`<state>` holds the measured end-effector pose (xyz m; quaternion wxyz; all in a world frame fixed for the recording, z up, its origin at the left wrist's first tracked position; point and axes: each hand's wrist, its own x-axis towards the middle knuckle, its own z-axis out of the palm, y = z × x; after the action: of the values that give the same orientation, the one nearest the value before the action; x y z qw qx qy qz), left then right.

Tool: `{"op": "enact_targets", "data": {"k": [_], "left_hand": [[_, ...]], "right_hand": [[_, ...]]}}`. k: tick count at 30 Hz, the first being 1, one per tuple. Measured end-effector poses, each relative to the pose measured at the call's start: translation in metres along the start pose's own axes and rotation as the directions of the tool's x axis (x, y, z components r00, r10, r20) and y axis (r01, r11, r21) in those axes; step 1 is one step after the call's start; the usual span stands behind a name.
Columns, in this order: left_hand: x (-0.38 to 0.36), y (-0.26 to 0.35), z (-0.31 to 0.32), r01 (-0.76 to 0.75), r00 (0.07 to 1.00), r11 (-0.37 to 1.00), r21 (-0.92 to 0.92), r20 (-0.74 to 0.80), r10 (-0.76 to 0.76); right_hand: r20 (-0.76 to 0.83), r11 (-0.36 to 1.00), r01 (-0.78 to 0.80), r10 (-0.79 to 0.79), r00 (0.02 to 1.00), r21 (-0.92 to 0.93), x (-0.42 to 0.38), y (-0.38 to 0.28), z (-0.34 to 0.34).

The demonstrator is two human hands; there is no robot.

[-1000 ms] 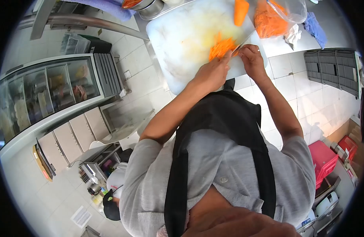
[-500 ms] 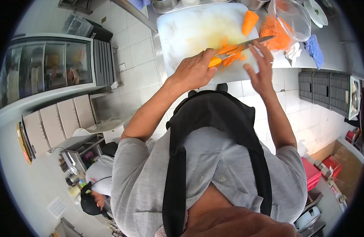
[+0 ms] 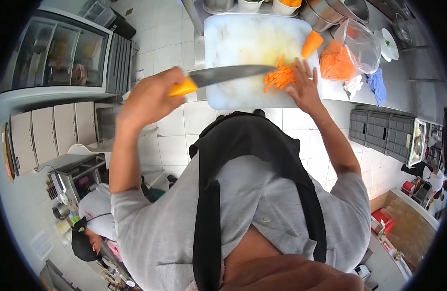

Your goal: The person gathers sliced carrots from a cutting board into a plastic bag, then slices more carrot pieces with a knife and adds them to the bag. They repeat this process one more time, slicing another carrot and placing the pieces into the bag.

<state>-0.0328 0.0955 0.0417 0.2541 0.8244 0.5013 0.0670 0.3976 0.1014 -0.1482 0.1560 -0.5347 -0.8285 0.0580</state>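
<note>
My left hand point(image 3: 150, 97) is closed around the yellow handle of a large kitchen knife point(image 3: 233, 73). The blade points right, with its tip at a small pile of cut carrot strips point(image 3: 277, 77). On the white cutting board point(image 3: 238, 43), my right hand point(image 3: 305, 88) rests palm down with its fingers stretched out, at the right side of the strips. A ring shows on one finger. Just beyond that hand, a peeled piece of carrot point(image 3: 311, 44) lies at the board's right edge.
A clear plastic bag of shredded carrot point(image 3: 337, 60) sits right of the board, near a white bowl point(image 3: 386, 44). White cloth point(image 3: 353, 86) and blue cloth point(image 3: 376, 87) lie on the counter. Metal pots point(image 3: 320, 17) stand behind. Another person point(image 3: 95, 213) is at lower left.
My left hand has swung left with the knife, drawing the blade back from across the strips. My right hand has come down left onto the board beside the pile. The view has shifted slightly.
</note>
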Motion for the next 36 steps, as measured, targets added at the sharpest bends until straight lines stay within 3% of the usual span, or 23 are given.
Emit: {"op": "enact_targets", "data": {"k": [2,3,4,5,8,9,11,13,15,16,18,19,22,25,28,30,31,32,33,34,36], "left_hand": [[0.002,-0.016,0.011,0.068,0.993,0.996,-0.062,-0.088,-0.073],[0.004,-0.026,0.024,0.137,0.972,0.982,-0.13,-0.172,-0.158],[0.017,-0.033,0.047,0.122,0.958,0.981,-0.149,-0.24,-0.155],[0.039,-0.038,0.076,0.106,0.94,0.98,-0.168,-0.304,-0.154],[0.095,-0.042,0.133,0.104,0.923,0.967,-0.235,-0.339,-0.181],[0.109,-0.041,0.145,0.108,0.926,0.984,-0.141,-0.347,-0.151],[0.123,-0.024,0.159,0.105,0.928,0.993,-0.048,-0.354,-0.115],[0.122,0.001,0.171,-0.157,0.839,0.986,0.06,-0.518,0.165],[0.127,0.032,0.195,-0.126,0.934,0.982,-0.14,-0.349,0.07],[0.135,0.053,0.199,-0.114,0.933,0.984,-0.136,-0.355,0.059],[0.155,0.095,0.201,0.185,0.966,0.978,-0.093,-0.164,-0.198],[0.163,0.11,0.21,0.199,0.962,0.976,-0.089,-0.17,-0.212],[0.19,0.135,0.239,0.196,0.968,0.978,0.064,-0.171,-0.183],[0.193,0.122,0.259,0.078,0.963,0.981,0.18,-0.266,-0.028],[0.2,0.112,0.267,0.069,0.944,0.981,0.183,-0.33,-0.005],[0.208,0.101,0.253,0.041,0.915,0.99,0.133,-0.403,0.016],[0.212,0.1,0.236,0.183,0.934,0.968,-0.172,-0.277,-0.226],[0.217,0.095,0.221,0.339,0.906,0.834,-0.435,-0.087,-0.414],[0.221,0.08,0.216,0.272,0.921,0.706,-0.653,-0.035,-0.387],[0.219,0.085,0.198,0.276,0.919,0.712,-0.645,-0.04,-0.392],[0.225,0.099,0.16,0.453,0.84,0.345,-0.822,0.264,-0.474]], "right_hand": [[-0.049,0.996,-0.088,0.089,0.995,0.036,-0.011,0.008,0.015],[-0.136,0.897,-0.196,0.269,0.954,0.397,-0.014,0.005,0.032],[-0.148,0.666,-0.229,0.458,0.876,0.709,-0.017,0.0,0.042],[-0.048,0.883,-0.318,0.355,0.934,0.346,-0.015,-0.007,0.036],[-0.047,0.606,-0.269,0.454,0.89,0.748,0.006,-0.064,0.022],[-0.044,0.605,-0.278,0.461,0.886,0.746,0.005,-0.063,0.013],[-0.211,0.696,-0.279,0.53,0.821,0.661,0.002,-0.05,-0.002],[-0.309,0.703,-0.255,0.569,0.762,0.664,-0.015,-0.032,-0.02],[-0.345,0.644,-0.177,0.598,0.723,0.745,-0.025,-0.023,-0.048],[-0.341,0.597,-0.137,0.614,0.712,0.791,-0.029,-0.02,-0.058],[-0.345,0.605,-0.122,0.595,0.726,0.786,-0.034,-0.006,-0.069],[-0.353,0.614,-0.117,0.587,0.729,0.78,-0.036,0.002,-0.075],[-0.367,0.624,-0.038,0.507,0.78,0.781,-0.039,0.036,-0.097],[-0.365,0.584,-0.008,0.518,0.773,0.812,-0.038,0.057,-0.111],[-0.369,0.555,0.032,0.507,0.779,0.831,-0.038,0.078,-0.125],[-0.461,0.619,0.081,0.485,0.743,0.782,-0.036,0.094,-0.139],[-0.511,0.615,0.144,0.477,0.715,0.775,-0.037,0.108,-0.141],[-0.528,0.657,0.118,0.472,0.706,0.744,-0.04,0.125,-0.144],[-0.523,0.615,0.122,0.529,0.668,0.779,-0.04,0.135,-0.147],[-0.512,0.574,0.126,0.583,0.631,0.809,-0.04,0.143,-0.151],[-0.514,0.629,0.039,0.596,0.617,0.776,-0.035,0.166,-0.154]]}}
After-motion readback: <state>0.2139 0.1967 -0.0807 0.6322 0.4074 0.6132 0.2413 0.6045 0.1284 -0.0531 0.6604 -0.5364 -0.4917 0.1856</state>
